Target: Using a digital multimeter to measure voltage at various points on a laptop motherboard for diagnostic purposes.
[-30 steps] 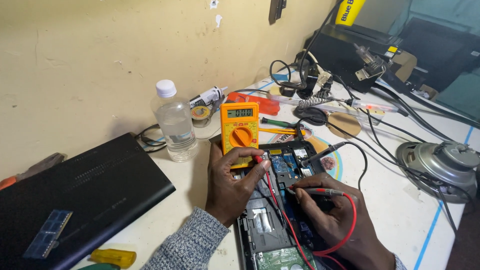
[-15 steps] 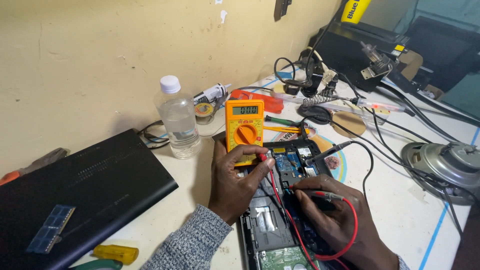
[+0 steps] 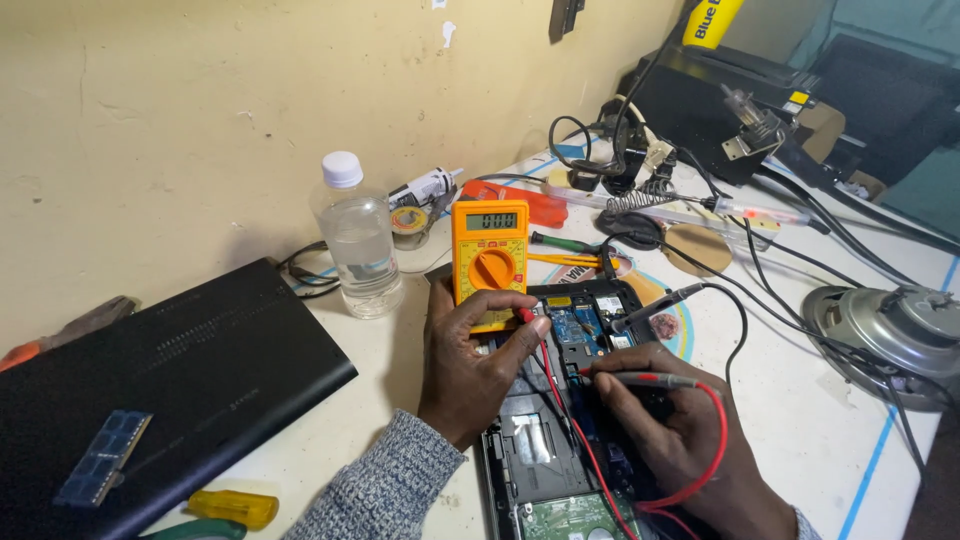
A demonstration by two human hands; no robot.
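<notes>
My left hand rests over an opened laptop base, with thumb and forefinger pinched on the red lead plug at the lower edge of an orange multimeter. My right hand holds the red probe like a pen. Its tip points left onto the laptop's circuit board. A red wire loops from that probe back under my hands. The black probe lies loose on the laptop's far right corner.
A clear plastic bottle stands left of the meter. A black laptop cover with a memory stick lies at left, a yellow screwdriver handle below it. A round motor, cables and a soldering station crowd the right and back.
Both hands keep nearly the same places and grips. The view has shifted slightly, so the bench objects sit a little differently in frame.
</notes>
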